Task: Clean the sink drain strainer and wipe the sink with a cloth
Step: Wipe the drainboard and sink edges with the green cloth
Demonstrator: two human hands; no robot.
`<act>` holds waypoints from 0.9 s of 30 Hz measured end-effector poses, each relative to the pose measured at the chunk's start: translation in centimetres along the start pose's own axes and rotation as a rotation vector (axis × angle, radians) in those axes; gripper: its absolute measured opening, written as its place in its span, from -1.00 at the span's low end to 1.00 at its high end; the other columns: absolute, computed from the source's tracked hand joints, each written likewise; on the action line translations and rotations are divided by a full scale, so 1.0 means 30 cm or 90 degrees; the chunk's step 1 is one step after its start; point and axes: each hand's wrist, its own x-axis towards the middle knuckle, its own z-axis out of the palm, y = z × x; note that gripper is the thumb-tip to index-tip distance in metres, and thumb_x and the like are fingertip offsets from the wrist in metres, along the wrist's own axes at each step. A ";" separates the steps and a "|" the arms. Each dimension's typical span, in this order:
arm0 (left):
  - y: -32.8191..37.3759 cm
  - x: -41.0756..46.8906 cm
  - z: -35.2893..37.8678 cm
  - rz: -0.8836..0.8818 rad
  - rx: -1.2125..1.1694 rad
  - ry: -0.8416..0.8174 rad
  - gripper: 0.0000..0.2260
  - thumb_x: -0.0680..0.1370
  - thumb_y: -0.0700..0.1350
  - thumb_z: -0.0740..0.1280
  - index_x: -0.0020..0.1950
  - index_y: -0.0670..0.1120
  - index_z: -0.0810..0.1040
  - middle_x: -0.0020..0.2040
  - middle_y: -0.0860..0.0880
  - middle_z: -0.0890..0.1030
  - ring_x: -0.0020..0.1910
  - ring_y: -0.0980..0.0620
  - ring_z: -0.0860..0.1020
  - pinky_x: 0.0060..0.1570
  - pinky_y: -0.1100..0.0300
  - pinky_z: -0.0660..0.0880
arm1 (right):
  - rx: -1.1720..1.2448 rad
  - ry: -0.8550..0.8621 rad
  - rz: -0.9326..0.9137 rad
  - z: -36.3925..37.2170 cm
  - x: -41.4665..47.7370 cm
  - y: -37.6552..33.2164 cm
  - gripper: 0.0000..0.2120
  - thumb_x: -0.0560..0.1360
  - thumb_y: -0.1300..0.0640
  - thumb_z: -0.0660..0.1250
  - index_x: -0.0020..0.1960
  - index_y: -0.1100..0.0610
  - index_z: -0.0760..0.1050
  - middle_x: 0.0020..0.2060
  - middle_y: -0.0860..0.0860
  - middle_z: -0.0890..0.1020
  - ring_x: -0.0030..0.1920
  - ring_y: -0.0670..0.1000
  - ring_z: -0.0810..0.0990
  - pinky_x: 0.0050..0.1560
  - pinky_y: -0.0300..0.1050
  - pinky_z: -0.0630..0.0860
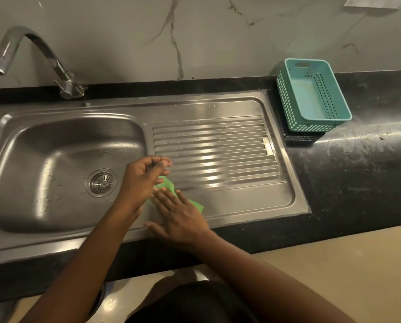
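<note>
Green cloth (169,184) mostly hidden under both hands, left hand (143,178) blurred

Both arms bare all the way up, no sleeves in shot afaict; left hand (143,180) and right hand (180,217) have no gloves, no rings, no watch or bands on the wrists; nails short and plain, no polish that I can see; dark clothing at the bottom edge, prob black, too blurry to tell what kind tbh.
</note>
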 end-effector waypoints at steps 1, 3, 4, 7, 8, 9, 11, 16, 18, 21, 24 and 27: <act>-0.001 0.005 0.001 0.001 -0.003 0.002 -0.89 0.64 -0.15 0.39 0.06 -0.06 0.72 0.03 -0.04 0.79 0.04 -0.02 0.74 0.13 0.00 0.60 | -0.016 0.018 -0.001 -0.010 -0.038 0.058 -0.25 0.68 -0.36 -0.06 0.70 0.08 0.04 0.69 0.04 0.06 0.69 0.02 -0.05 0.66 0.12 -0.04; -0.006 0.014 -0.001 0.008 0.002 -0.001 -0.90 0.64 -0.14 0.40 0.04 -0.03 0.73 0.01 -0.02 0.80 0.01 -0.01 0.74 0.12 0.00 0.60 | -0.019 0.048 0.057 -0.030 -0.124 0.184 -0.27 0.68 -0.35 -0.02 0.70 0.05 0.05 0.69 0.01 0.07 0.69 0.00 0.01 0.67 0.07 -0.05; -0.010 0.018 -0.005 0.012 0.006 -0.004 -0.90 0.64 -0.12 0.41 0.04 -0.01 0.73 0.02 -0.01 0.80 0.02 -0.01 0.74 0.12 0.00 0.61 | -0.017 0.053 0.105 -0.040 -0.170 0.249 -0.25 0.67 -0.37 -0.05 0.71 0.04 0.01 0.69 0.00 0.04 0.69 -0.02 -0.02 0.68 0.04 -0.09; -0.020 0.022 -0.016 0.019 0.022 -0.017 -0.89 0.63 -0.08 0.41 0.05 0.03 0.75 0.04 0.01 0.79 0.06 -0.04 0.75 0.13 -0.01 0.64 | 0.000 0.066 0.258 -0.078 -0.318 0.459 -0.20 0.63 -0.46 -0.24 0.71 -0.01 -0.16 0.69 -0.07 -0.13 0.68 -0.07 -0.18 0.68 0.05 -0.16; -0.022 0.022 -0.015 0.018 0.026 -0.020 -0.89 0.64 -0.08 0.41 0.05 0.03 0.75 0.05 0.01 0.79 0.07 -0.04 0.75 0.14 -0.02 0.64 | 0.002 0.068 0.305 -0.095 -0.364 0.525 -0.18 0.61 -0.47 -0.29 0.70 -0.01 -0.21 0.69 -0.06 -0.16 0.68 -0.06 -0.21 0.68 0.09 -0.16; -0.022 0.022 -0.013 0.017 0.027 -0.022 -0.89 0.64 -0.08 0.40 0.05 0.03 0.75 0.05 0.01 0.79 0.07 -0.04 0.75 0.15 -0.03 0.63 | -0.004 0.067 0.346 -0.111 -0.402 0.581 -0.17 0.60 -0.48 -0.32 0.70 0.00 -0.23 0.69 -0.04 -0.17 0.68 -0.04 -0.23 0.68 0.13 -0.15; -0.021 0.022 -0.011 0.018 0.028 -0.024 -0.88 0.64 -0.09 0.40 0.04 0.05 0.75 0.05 0.01 0.79 0.07 -0.05 0.74 0.15 -0.03 0.63 | -0.015 0.071 0.411 -0.121 -0.441 0.634 -0.15 0.60 -0.48 -0.32 0.70 0.04 -0.23 0.69 0.02 -0.16 0.68 0.00 -0.22 0.68 0.15 -0.14; -0.033 0.014 -0.030 0.020 0.017 -0.017 -0.88 0.65 -0.10 0.40 0.06 0.03 0.74 0.05 -0.01 0.79 0.09 -0.09 0.74 0.15 -0.04 0.63 | 0.115 0.145 0.526 -0.040 -0.361 0.447 -0.09 0.60 -0.48 -0.27 0.70 0.16 -0.19 0.69 0.15 -0.13 0.69 0.10 -0.17 0.68 0.15 -0.06; -0.045 0.014 -0.031 0.012 0.008 -0.017 -0.88 0.65 -0.11 0.39 0.07 0.01 0.74 0.06 -0.01 0.79 0.10 -0.11 0.74 0.15 -0.05 0.62 | 0.131 0.142 0.499 -0.013 -0.327 0.348 -0.11 0.61 -0.46 -0.26 0.70 0.14 -0.20 0.68 0.13 -0.16 0.68 0.08 -0.21 0.68 0.11 -0.10; -0.057 0.016 -0.009 -0.001 0.002 -0.023 -0.89 0.65 -0.13 0.39 0.05 0.00 0.73 0.05 -0.04 0.79 0.10 -0.11 0.73 0.14 -0.03 0.61 | 0.154 0.098 0.382 0.013 -0.251 0.168 -0.16 0.62 -0.44 -0.26 0.70 0.09 -0.17 0.68 0.05 -0.20 0.68 0.03 -0.24 0.66 0.03 -0.20; -0.058 0.019 0.019 -0.008 -0.010 -0.022 -0.89 0.65 -0.16 0.39 0.03 -0.02 0.71 0.05 -0.09 0.78 0.08 -0.11 0.72 0.12 -0.01 0.59 | 0.141 0.024 0.197 0.057 -0.133 -0.059 -0.24 0.67 -0.35 -0.19 0.70 0.10 -0.12 0.69 0.07 -0.14 0.68 0.04 -0.22 0.67 0.09 -0.19; -0.050 0.021 0.031 -0.006 0.007 -0.041 -0.89 0.65 -0.12 0.39 0.09 -0.02 0.72 0.07 -0.04 0.78 0.11 -0.05 0.74 0.13 0.03 0.62 | 0.115 -0.013 0.068 0.057 -0.058 -0.149 -0.36 0.73 -0.19 -0.13 0.70 0.13 -0.03 0.69 0.13 -0.05 0.68 0.09 -0.17 0.67 0.16 -0.09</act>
